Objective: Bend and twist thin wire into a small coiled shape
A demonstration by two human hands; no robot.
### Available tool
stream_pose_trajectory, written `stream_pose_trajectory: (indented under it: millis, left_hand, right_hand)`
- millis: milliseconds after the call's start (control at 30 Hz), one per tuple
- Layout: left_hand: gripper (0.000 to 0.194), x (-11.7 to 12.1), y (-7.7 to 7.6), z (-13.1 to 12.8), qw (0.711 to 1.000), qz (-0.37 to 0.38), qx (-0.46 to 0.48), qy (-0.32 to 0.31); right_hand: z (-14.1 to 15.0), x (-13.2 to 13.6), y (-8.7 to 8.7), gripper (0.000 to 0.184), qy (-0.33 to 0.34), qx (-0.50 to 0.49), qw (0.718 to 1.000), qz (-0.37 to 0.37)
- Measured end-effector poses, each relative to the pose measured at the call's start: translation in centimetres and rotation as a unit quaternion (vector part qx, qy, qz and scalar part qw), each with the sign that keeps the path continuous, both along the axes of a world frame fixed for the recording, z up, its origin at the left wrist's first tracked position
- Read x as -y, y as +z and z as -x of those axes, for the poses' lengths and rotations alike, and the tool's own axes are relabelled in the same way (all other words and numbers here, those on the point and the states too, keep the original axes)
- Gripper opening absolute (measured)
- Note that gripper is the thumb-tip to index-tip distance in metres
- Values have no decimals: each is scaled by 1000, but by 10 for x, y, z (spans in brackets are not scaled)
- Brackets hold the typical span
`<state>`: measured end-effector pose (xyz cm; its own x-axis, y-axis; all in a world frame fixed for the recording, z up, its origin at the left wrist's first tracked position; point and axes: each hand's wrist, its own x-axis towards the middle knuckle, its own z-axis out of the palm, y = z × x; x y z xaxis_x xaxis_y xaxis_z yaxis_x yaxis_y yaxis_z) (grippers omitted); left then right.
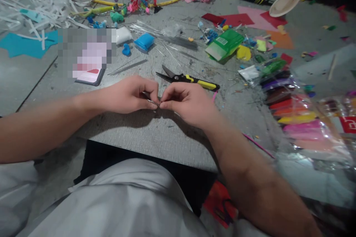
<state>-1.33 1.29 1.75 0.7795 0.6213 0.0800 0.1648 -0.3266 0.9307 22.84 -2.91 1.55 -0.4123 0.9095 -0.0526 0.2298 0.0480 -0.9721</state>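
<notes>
Close together over the near part of the table (pixel 130 129), both my hands are closed in a pinch. My left hand (pixel 130 94) grips a short piece of thin wire (pixel 150 101) between thumb and fingertips. The fingertips of my right hand (pixel 190 102) pinch at the end of the same wire, most of which the fingers hide. Just beyond my right hand lie black and yellow shears (pixel 194 80) with their blades apart. Several loose straight wires (pixel 128 67) rest on the table past my left hand.
A phone (pixel 93 59) with a partly blurred screen lies beyond my left wrist. Behind are a blue clay packet (pixel 144 42), a green packet (pixel 224 44) and shredded white paper (pixel 41 0). At right lie coloured clay packs (pixel 300 114) and a pink stick (pixel 258 145).
</notes>
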Motion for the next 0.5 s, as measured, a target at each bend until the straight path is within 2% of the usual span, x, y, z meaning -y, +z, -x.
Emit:
stream_pose_trajectory:
  millis: [100,167,300,500]
  left_hand:
    - [5,-5,-1,1,999,29,8,-29]
    - [8,-6,-3,1,998,53,29,2]
    - [14,-2,-5,-2,989,116,78,46]
    - [17,6,5,-4,988,107,108,40]
  right_hand:
    - [-3,0,-1,17,12,-38,999,21]
    - [-4,0,-2,18,-17,-55,998,18]
    - [-2,2,-2,38,-39,-92,995,16]
    - [6,6,-1,48,-50,-98,994,29]
